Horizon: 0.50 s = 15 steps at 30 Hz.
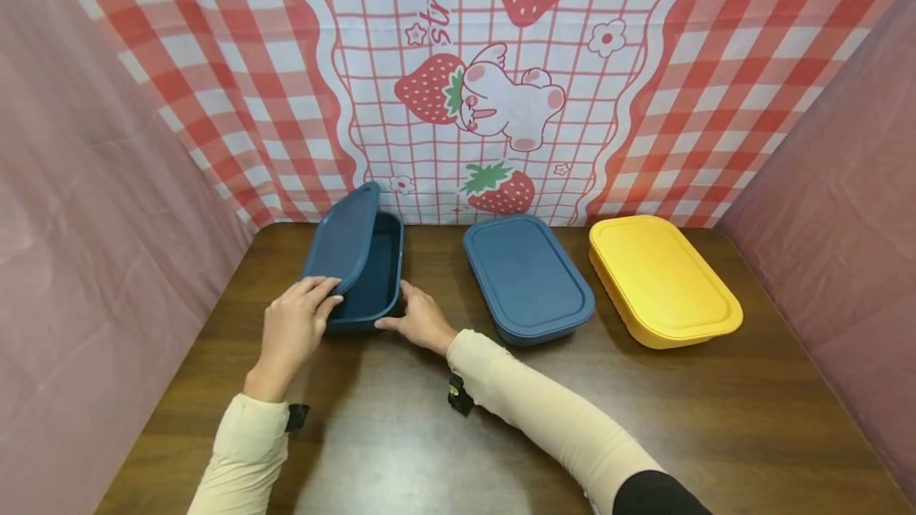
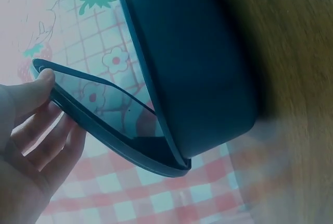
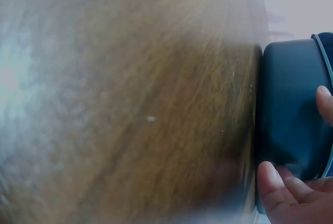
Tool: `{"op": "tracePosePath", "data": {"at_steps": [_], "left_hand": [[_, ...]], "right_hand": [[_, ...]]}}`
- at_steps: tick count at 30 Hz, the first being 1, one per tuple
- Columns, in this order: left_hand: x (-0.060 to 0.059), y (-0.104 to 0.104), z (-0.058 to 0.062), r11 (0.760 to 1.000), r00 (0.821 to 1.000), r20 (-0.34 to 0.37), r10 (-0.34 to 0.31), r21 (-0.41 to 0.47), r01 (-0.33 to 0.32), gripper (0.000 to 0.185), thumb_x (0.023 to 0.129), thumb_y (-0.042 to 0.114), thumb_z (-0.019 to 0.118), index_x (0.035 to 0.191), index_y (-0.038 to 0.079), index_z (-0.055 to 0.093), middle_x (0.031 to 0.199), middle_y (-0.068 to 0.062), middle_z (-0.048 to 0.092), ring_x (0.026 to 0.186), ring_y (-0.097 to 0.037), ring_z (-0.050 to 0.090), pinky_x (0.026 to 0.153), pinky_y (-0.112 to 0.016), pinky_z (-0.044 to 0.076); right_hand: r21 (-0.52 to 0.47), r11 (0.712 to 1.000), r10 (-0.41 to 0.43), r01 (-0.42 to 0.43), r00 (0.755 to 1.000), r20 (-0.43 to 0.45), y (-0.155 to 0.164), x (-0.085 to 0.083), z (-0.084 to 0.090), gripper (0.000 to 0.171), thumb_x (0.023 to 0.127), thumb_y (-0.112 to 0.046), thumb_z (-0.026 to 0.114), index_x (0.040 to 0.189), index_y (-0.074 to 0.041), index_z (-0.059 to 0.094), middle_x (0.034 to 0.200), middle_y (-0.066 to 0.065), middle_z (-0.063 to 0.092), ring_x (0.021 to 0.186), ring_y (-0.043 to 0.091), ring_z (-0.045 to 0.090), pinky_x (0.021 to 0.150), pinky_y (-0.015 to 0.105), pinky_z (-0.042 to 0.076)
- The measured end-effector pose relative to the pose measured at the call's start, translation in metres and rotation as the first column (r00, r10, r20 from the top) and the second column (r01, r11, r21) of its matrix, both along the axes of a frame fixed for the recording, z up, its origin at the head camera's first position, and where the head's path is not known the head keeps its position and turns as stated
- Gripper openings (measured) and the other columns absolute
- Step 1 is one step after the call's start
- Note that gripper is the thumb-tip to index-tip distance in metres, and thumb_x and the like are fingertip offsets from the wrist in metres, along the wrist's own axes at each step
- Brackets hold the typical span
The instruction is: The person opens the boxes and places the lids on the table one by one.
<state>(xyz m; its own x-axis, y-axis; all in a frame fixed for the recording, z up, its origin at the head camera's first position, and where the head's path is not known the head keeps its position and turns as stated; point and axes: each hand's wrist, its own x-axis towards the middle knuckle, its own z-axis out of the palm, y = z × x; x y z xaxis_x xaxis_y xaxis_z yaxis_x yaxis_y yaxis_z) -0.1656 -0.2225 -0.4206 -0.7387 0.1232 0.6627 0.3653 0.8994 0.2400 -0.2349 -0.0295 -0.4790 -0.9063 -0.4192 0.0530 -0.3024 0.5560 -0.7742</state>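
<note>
A dark blue lunch box [image 1: 361,325] stands at the back left of the table, its inside partly visible. Its blue lid [image 1: 343,241] is tilted up, raised on the right and low along the left rim. My left hand [image 1: 292,328] pinches the lid's near edge, thumb on one face and fingers on the other, as the left wrist view also shows. At the near right corner of the box, my right hand [image 1: 422,318] holds the wall, thumb in front and fingers along the right side. The right wrist view shows the box wall [image 3: 294,104] beside those fingers.
To the right stands a second blue lunch box [image 1: 529,276] with its lid on. Further right is a yellow lidded lunch box [image 1: 665,280]. A strawberry-print curtain [image 1: 644,102] hangs behind the wooden table [image 1: 401,435], with pink cloth at both sides.
</note>
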Motion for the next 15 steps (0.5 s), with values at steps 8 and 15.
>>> {"op": "tracePosePath", "data": {"at_steps": [8, 15], "left_hand": [[0.0009, -0.0037, 0.0025, 0.998, 0.999, -0.033, -0.015, 0.061, 0.017, 0.025, 0.078, 0.008, 0.079, 0.102, 0.002, 0.074, 0.093, -0.013, 0.071, 0.084, -0.032, 0.069, 0.07, -0.049, 0.055], [0.0007, -0.0062, 0.0035, 0.994, 0.999, -0.039, 0.0, 0.107, 0.004, 0.026, 0.078, 0.009, 0.079, 0.102, 0.002, 0.074, 0.094, -0.014, 0.071, 0.084, -0.033, 0.07, 0.071, -0.05, 0.055]], "right_hand": [[-0.05, 0.998, 0.032, -0.033, 0.999, -0.019, 0.0011, -0.0007, -0.0025, 0.08, 0.075, -0.037, 0.084, 0.138, -0.002, 0.049, 0.122, 0.012, 0.066, 0.109, 0.023, 0.063, 0.093, 0.036, 0.051], [-0.068, 0.997, 0.045, -0.046, 0.999, -0.022, 0.0017, -0.0006, -0.0037, 0.081, 0.075, -0.039, 0.083, 0.139, -0.002, 0.048, 0.124, 0.013, 0.065, 0.103, 0.021, 0.063, 0.086, 0.033, 0.052]]}}
